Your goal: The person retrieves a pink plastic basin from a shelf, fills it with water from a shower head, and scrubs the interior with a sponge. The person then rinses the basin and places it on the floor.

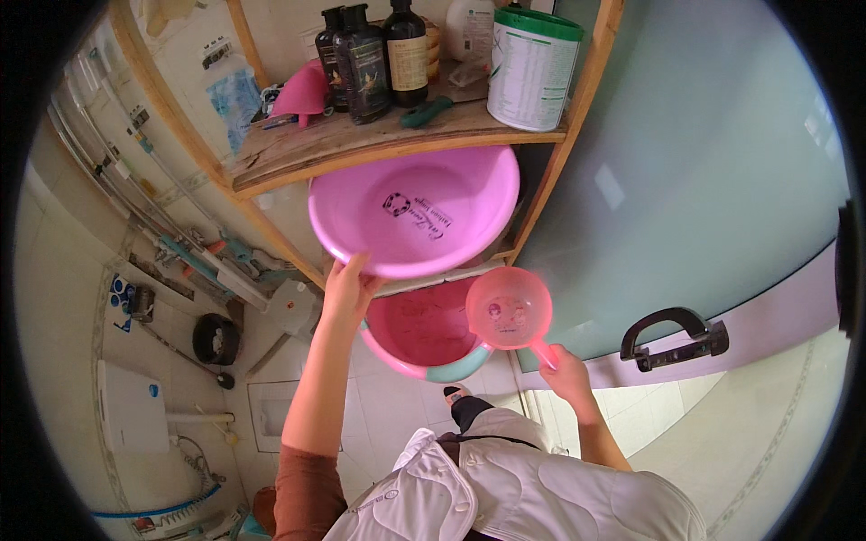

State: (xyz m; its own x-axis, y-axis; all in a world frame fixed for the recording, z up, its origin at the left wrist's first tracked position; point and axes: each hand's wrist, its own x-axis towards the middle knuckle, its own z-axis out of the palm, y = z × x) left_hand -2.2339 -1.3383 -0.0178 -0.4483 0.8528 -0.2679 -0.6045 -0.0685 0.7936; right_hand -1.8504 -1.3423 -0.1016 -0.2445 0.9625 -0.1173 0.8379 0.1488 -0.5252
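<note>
A large pink-purple plastic basin sits tilted on the shelf level below the top board, its open side toward me. My left hand grips its near rim, thumb over the edge. In my right hand is the handle of a translucent pink water ladle, with small printed figures in its round bowl. The ladle is held up in front of a lower pink tub with a pale green patch on its rim, and hides part of that tub.
On the wooden shelf stand dark pump bottles, a white tub with green lid and a pink funnel-like piece. A frosted glass door with a black handle is at right; pipes and a white cistern at left.
</note>
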